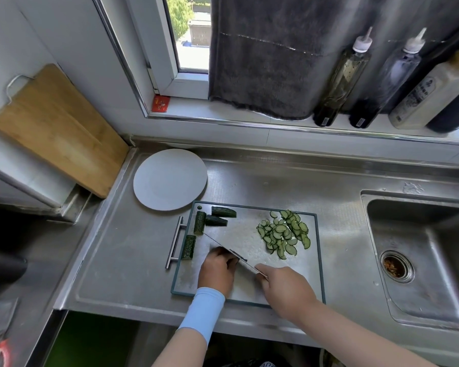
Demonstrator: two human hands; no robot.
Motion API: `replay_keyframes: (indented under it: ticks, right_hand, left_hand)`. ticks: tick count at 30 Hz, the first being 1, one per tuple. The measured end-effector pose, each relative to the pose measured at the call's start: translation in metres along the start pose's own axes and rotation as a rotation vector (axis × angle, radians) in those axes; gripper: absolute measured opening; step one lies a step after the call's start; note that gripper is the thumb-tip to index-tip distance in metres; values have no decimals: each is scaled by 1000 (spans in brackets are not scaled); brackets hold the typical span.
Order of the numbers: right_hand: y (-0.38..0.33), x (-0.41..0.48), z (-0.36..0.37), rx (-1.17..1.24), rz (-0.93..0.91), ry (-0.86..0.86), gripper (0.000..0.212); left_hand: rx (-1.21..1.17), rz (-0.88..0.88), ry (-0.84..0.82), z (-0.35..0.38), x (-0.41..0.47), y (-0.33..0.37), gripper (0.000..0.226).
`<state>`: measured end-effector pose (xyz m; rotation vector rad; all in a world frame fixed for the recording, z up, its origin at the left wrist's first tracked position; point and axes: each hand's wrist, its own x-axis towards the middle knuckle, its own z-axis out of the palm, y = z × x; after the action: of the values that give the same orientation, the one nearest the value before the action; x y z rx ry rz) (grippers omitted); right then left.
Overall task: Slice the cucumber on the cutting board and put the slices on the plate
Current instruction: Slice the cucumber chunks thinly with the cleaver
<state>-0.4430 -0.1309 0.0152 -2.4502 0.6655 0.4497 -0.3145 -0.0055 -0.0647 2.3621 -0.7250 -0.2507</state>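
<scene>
A steel cutting board [310, 282] with a dark rim lies on the counter. Several uncut cucumber chunks [219, 217] sit at its far left, and a pile of thin slices [284, 233] lies at its far right. My right hand [286, 290] grips the handle of a cleaver [231, 251], whose blade stands edge-down across the board. My left hand [217, 268] is curled down on the board, right against the left of the blade; whatever it holds is hidden. The white plate [170, 178] behind the board's left corner holds nothing.
A sink [419, 250] opens to the right of the board. A wooden board [56, 128] leans against the left wall. Several sauce bottles [366, 80] and a grey towel [270, 56] stand along the windowsill behind.
</scene>
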Motion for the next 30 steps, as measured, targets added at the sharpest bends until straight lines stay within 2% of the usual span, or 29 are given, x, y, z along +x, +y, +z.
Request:
replay_keyframes:
  ticks: [14,22,30]
  right_hand:
    - [9,-15,-2,11,10,-41,15]
    - [-4,10,0,75,54,-94,27]
    - [-14,15,0,50,11,-55,20]
  left_hand:
    - [-3,5,37,0,-5,0,15]
    - [-46,28,71,6,-6,-6,19]
    - [-2,43,49,8,-9,-8,20]
